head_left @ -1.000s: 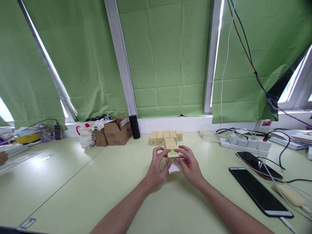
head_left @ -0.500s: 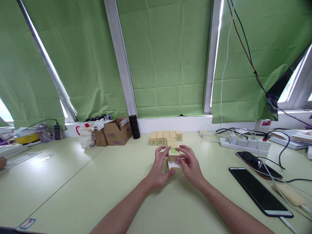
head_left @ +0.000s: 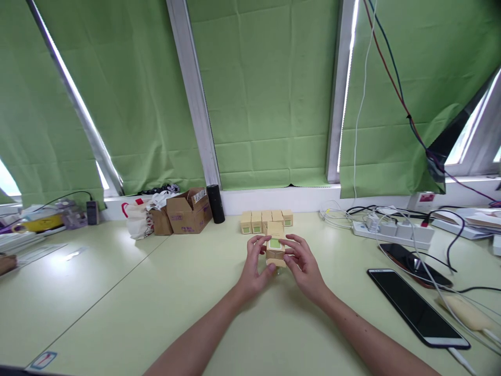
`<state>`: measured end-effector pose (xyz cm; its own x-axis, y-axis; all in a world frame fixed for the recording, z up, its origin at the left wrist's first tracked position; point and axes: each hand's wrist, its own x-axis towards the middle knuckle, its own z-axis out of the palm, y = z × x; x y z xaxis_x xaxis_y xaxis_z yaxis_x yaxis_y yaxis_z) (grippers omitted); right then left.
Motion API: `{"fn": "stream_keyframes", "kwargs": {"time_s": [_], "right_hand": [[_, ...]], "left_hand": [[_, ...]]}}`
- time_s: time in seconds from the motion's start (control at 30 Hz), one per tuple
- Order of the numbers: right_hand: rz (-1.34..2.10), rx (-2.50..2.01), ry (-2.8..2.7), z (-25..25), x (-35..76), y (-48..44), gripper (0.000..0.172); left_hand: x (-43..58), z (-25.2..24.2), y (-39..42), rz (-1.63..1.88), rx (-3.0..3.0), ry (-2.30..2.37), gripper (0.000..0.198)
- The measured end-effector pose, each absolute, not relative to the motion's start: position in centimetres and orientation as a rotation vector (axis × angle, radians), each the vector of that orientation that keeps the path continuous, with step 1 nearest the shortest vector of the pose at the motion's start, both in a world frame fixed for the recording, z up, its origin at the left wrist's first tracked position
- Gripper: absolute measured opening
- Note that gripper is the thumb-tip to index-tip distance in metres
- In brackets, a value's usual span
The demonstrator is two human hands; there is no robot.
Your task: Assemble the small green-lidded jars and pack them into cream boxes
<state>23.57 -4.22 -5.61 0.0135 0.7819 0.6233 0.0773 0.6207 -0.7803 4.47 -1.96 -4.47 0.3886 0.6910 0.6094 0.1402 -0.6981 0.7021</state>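
Note:
Between my two hands is a small tan cardboard box [head_left: 275, 255] with a green square on its face and a flap standing up at its far end. My left hand [head_left: 253, 267] grips it from the left, fingers along the upper side and thumb at the near lower edge. From the right, my right hand [head_left: 305, 267] holds it with fingertips at the top and thumb low on the side. Something small and shiny shows just under the near edge, too small to name. Behind it stands a row of several similar small boxes [head_left: 256, 222].
At the back left are an open cardboard carton [head_left: 188, 216], a white bag [head_left: 139, 222] and a black cylinder [head_left: 215, 203]. To the right lie a white-edged phone [head_left: 417, 308], a dark phone [head_left: 415, 265], a power strip [head_left: 393, 235] and tangled cables. Another person's hand [head_left: 7, 262] shows at the far left.
The near flap of the box, which hung open with its white inside showing, is now folded up against the near end. My left thumb has moved slightly up and left with it.

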Motion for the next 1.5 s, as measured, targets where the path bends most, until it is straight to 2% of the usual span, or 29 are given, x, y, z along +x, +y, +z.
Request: {"fn": "stream_keyframes", "kwargs": {"time_s": [0.57, 1.5], "right_hand": [[0.655, -0.704, -1.518, -5.65, 23.53, -4.45, 0.033], [0.642, -0.688, -1.528, -5.18, 23.21, -4.89, 0.032]], "left_hand": [[4.53, -4.64, -1.72, 1.361, 1.992, 0.683, 0.048], [4.50, -4.41, -1.84, 1.369, 1.974, 0.714, 0.043]]}}
